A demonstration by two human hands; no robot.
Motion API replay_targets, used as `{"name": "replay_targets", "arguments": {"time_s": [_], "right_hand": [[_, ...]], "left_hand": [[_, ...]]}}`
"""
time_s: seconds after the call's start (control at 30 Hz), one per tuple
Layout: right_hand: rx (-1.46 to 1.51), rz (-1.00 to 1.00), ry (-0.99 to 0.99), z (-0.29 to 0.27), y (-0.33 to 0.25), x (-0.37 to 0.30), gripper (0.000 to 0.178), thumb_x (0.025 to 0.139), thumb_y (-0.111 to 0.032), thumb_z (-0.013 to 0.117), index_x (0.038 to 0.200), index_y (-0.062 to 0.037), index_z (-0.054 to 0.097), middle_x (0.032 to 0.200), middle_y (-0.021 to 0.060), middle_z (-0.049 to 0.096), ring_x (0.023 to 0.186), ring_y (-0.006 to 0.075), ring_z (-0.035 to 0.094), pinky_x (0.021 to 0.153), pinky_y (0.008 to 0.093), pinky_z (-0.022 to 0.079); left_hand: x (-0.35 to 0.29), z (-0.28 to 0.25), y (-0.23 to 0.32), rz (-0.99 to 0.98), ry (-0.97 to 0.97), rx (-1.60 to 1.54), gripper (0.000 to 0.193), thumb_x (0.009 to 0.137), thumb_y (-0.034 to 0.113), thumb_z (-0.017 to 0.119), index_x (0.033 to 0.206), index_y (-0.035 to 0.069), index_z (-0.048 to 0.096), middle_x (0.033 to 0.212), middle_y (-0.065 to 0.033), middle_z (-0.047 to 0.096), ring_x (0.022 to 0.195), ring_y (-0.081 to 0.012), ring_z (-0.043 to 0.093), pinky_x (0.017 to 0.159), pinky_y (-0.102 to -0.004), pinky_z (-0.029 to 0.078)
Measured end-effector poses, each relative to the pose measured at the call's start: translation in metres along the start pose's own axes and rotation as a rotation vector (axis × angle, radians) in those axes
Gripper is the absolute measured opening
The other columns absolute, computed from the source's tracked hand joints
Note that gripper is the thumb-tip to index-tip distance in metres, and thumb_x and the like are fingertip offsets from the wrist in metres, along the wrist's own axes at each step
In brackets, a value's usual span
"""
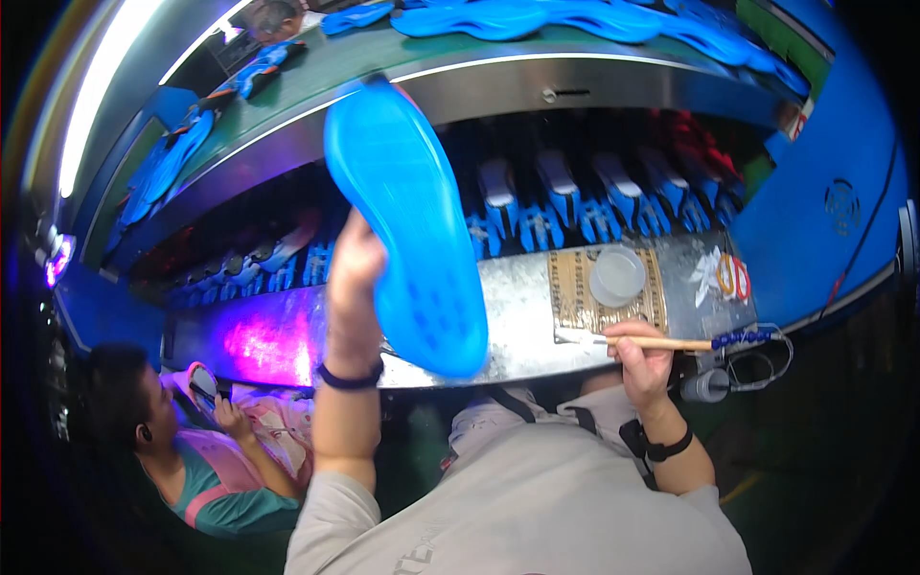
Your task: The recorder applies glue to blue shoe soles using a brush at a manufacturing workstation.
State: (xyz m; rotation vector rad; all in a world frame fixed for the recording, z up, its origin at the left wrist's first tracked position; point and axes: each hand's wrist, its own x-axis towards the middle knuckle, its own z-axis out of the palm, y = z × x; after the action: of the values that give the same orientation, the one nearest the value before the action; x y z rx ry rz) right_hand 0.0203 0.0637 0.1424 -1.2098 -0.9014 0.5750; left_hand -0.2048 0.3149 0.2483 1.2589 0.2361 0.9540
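Observation:
A bright blue shoe sole (412, 220) is held up by my left hand (355, 264), its broad surface facing me and its long side upright. The fingers of that hand are mostly behind the sole. My right hand (640, 359) is closed around a brush (676, 343) with a wooden handle, whose pale tip points left, over the near edge of the bench. By the handle's right end is a blue segmented piece (743, 338). Sole and brush are apart.
A white round tub (616, 275) stands on cardboard (567, 287) on the metal bench (522, 287). Rags (707, 275) and a red-and-white ring (735, 276) lie right. Shoes (556, 182) fill the rack behind; soles (537, 19) line the green belt (316, 81). A co-worker (182, 441) sits left.

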Motion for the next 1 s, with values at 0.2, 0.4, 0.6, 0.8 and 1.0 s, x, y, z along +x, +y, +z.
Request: {"name": "replay_targets", "arguments": {"time_s": [0.2, 0.4, 0.6, 0.8, 1.0], "right_hand": [[0.013, 0.028, -0.029, 0.006, 0.012, -0.001, 0.019, 0.094, -0.012, 0.063, 0.104, 0.0015, 0.072, 0.092, 0.0061, 0.066, 0.079, 0.0098, 0.060, 0.068, 0.0224, 0.045], [0.014, 0.122, 0.026, 0.000, 0.020, -0.005, 0.018, 0.094, -0.009, 0.063, 0.104, 0.0025, 0.071, 0.092, 0.0062, 0.067, 0.079, 0.0102, 0.060, 0.073, 0.0234, 0.048], [0.012, 0.279, 0.027, -0.002, 0.035, -0.006, 0.017, 0.093, -0.010, 0.065, 0.104, 0.0013, 0.072, 0.086, 0.0036, 0.067, 0.079, 0.0090, 0.060, 0.072, 0.0233, 0.048], [0.004, 0.334, 0.021, -0.003, 0.045, 0.009, 0.015, 0.093, -0.004, 0.065, 0.104, 0.0022, 0.072, 0.097, 0.0086, 0.072, 0.086, 0.0123, 0.063, 0.074, 0.0257, 0.049], [-0.012, 0.309, -0.084, -0.003, 0.055, 0.019, 0.013, 0.091, -0.004, 0.067, 0.100, 0.0022, 0.074, 0.093, 0.0119, 0.073, 0.081, 0.0156, 0.067, 0.074, 0.0282, 0.052]], "left_hand": [[0.195, -0.098, 0.089, 0.100, 0.061, 0.169, 0.036, 0.104, 0.016, 0.052, 0.133, -0.005, 0.054, 0.120, -0.0171, 0.067, 0.118, -0.0262, 0.062, 0.098, -0.0393, 0.052], [0.276, -0.176, 0.113, 0.035, 0.346, 1.644, 0.035, 0.088, 0.017, 0.061, 0.113, -0.006, 0.070, 0.095, -0.0221, 0.073, 0.084, -0.0277, 0.071, 0.076, -0.0398, 0.054], [0.341, -0.235, 0.117, -0.067, 0.240, 2.178, 0.032, 0.082, 0.019, 0.063, 0.103, -0.004, 0.073, 0.111, -0.0291, 0.068, 0.106, -0.0433, 0.066, 0.096, -0.0493, 0.051], [0.405, -0.249, 0.094, -0.193, 0.023, 2.291, 0.070, 0.088, 0.007, 0.057, 0.153, 0.004, 0.033, 0.141, -0.0346, 0.049, 0.127, -0.0463, 0.054, 0.107, -0.0483, 0.046], [0.437, -0.299, 0.107, 0.041, -0.272, 2.184, 0.051, 0.088, 0.004, 0.057, 0.138, 0.000, 0.050, 0.133, -0.0274, 0.059, 0.126, -0.0400, 0.056, 0.107, -0.0461, 0.045]]}}
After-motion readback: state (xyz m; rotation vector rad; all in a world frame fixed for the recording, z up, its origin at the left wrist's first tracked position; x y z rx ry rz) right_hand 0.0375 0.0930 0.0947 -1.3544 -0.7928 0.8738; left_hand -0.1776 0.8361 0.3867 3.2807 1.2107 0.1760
